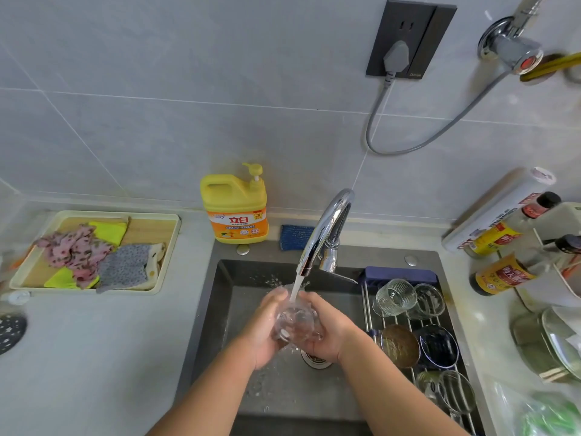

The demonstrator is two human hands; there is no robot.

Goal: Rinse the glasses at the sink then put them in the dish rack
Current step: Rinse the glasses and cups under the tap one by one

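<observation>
Left hand [263,330], right hand [330,333] hold glass [297,322] under tap [327,228]; jug [234,196] reads 立白.

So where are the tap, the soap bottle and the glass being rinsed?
tap [324,228]: head view, on the curved chrome neck.
soap bottle [235,201]: head view, on the yellow body above the label.
glass [297,322]: head view, on its clear side wall.
</observation>
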